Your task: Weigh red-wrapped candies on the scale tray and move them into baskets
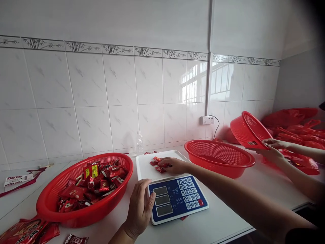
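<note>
- While the right hand (175,166) lies palm down on the white tray (146,169) of the scale (177,198), its fingers stretch out close together over the loose sweets (156,164). I cannot tell whether they pinch one.
- These sweets are small, flat and wrapped in glossy red foil with pale print. They sit in a little cluster at the tray's back edge, touching the fingertips.
- About four of them show beside the hand; any under it are hidden.
- The left hand (140,206) holds nothing. Its fingers are loosely spread and the thumb stands apart, just beside the front left corner of the scale's blue panel.
- One scale stands on the white table (215,223), with three display windows and one keypad.
- Three red mesh baskets are in view.
- The left basket (50,206) is heaped with wrapped sweets (93,184) of the same red kind, a few with yellow labels.
- The middle basket (220,162), just right of the scale, shows only its mesh floor.
- The third basket (247,130) is tilted on edge, gripped by a co-worker's two hands (273,152) beside a pile of red bags (299,132).
- One clear bottle (139,142) stands at the tiled wall.
</note>
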Tool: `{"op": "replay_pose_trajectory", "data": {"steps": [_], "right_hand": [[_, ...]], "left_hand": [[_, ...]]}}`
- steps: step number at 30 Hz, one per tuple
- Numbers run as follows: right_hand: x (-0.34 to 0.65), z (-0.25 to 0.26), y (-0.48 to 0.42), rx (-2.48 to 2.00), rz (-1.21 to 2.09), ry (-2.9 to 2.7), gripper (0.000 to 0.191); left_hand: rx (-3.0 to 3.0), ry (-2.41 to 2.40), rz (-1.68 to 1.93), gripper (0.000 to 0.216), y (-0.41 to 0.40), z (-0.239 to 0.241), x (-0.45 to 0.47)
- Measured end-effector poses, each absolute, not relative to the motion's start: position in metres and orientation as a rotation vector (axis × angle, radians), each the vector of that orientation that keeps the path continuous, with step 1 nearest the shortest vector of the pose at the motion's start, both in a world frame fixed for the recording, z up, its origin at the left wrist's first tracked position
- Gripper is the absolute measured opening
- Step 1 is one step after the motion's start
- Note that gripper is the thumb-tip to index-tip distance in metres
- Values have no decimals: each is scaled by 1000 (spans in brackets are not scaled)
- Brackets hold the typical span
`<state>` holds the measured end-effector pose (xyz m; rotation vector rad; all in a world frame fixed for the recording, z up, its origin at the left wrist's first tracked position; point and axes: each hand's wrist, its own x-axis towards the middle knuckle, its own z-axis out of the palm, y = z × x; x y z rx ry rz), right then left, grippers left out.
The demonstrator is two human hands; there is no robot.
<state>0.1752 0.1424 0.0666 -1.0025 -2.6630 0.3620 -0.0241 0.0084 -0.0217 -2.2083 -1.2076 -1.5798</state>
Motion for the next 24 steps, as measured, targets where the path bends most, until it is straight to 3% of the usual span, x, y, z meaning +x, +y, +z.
{"op": "replay_pose_trajectory", "data": {"steps": [8, 16, 24], "right_hand": [[153, 73, 166, -1070, 392, -2639, 62], [147, 67, 179, -920, 525, -2720, 50], [191, 88, 172, -904, 562, -2364, 58]], "left_hand": [[-2205, -1243, -1611, 31, 8, -21, -25], [-2284, -1246, -1557, 33, 4, -17, -22], [-2305, -1170, -1380, 43, -8, 2, -37]]}}
